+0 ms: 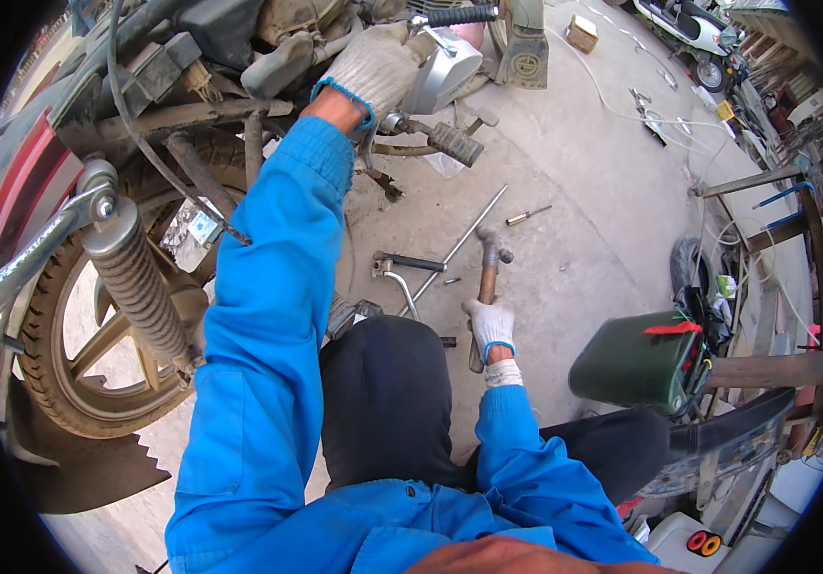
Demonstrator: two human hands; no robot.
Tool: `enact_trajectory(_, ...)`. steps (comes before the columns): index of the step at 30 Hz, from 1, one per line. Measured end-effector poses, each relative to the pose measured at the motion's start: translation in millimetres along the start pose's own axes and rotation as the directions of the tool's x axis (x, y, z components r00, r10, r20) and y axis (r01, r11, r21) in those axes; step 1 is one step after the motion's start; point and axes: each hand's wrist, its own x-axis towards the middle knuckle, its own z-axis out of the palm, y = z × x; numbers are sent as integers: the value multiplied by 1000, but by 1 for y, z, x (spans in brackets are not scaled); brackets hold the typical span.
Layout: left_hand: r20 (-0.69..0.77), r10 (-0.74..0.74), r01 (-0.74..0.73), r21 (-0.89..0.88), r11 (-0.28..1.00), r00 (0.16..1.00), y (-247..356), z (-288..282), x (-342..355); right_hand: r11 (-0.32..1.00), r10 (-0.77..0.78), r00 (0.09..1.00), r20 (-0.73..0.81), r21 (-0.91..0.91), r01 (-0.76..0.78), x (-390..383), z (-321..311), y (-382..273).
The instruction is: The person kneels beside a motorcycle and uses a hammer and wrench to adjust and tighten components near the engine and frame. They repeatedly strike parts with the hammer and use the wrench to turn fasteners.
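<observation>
In the lower middle, my right hand (491,323), in a white knit glove, is closed round the wooden handle of a hammer (488,279). Its metal head points away from me, above the concrete. My left hand (373,69), gloved with a blue cuff, reaches up to the engine side of a motorcycle (278,72). Its fingers are closed beside a silver metal cover (442,77) and the chrome end of a black-gripped lever (459,15); what they grip is hidden. Below the cover sticks out a ribbed rubber footpeg (455,143).
A chrome lever with black rubber (413,262), a long metal rod (474,225) and a screwdriver (528,215) lie on the floor. The rear wheel (77,383) and spring shock (139,277) stand left. A green jerrycan (627,362) and a wooden-legged bench (775,368) are right.
</observation>
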Motion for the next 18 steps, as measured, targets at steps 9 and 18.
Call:
enact_trajectory(9,-59,5,4,149,989,998,0,4,-4,446,-629,754,-188,707,549,-90,-148,-158)
enact_trajectory(18,-52,-86,92,116,989,995,2,7,-3,283,-789,451,-418,405,870,-84,-161,-230)
